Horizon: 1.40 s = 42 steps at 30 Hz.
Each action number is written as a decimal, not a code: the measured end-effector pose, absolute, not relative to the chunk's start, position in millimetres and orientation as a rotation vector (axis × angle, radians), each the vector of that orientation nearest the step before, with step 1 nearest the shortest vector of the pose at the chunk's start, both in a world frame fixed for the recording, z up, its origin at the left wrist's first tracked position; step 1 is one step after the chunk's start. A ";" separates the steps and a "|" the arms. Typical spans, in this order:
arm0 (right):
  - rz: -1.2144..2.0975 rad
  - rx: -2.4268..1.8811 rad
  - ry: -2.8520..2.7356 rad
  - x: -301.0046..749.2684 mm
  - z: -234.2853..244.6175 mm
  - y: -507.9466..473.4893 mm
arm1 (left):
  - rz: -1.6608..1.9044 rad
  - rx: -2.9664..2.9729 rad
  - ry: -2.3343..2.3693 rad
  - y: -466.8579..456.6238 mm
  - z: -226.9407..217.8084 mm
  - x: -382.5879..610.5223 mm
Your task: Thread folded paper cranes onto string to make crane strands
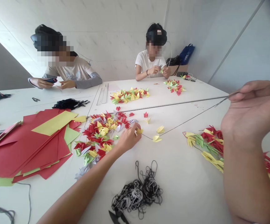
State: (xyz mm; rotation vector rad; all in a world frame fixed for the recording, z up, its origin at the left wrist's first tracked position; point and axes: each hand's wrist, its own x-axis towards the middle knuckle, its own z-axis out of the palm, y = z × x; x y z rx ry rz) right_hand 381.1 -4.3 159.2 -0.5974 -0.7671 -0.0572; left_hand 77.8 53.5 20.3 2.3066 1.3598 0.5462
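My left hand [129, 137] is closed, its fingertips pinching a small yellow folded-paper piece [139, 132] beside a heap of folded pieces [102, 127] in red, yellow, green and pale purple. From that piece a dark thread [186, 119] runs up to my raised right hand [251, 102], which is closed on its end. Partway along, a yellow folded piece [157, 138] sits at the thread. Another yellow piece [160, 129] lies just behind it. Below my right forearm rest strung folded pieces [203, 143] in yellow, green and red, partly hidden by the arm.
Red paper sheets [37, 146] cover the left side. A tangle of black and grey thread [137, 194] lies in front, with dark snips [118, 217] beside it. Across the table, one person [69, 70] holds a dark object; another person [149, 60] handles a folded piece.
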 end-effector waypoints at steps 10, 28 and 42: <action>-0.055 -0.662 -0.976 354.3 154.4 0.0 | 0.915 1.905 1.103 61.9 3.2 78.5; 0.456 -1.031 -1.739 261.2 -1.0 30.1 | 1.280 1.484 1.030 60.6 -15.6 81.9; 0.175 -1.031 -1.824 252.2 -17.8 27.8 | 1.288 0.936 0.933 59.3 -0.2 80.7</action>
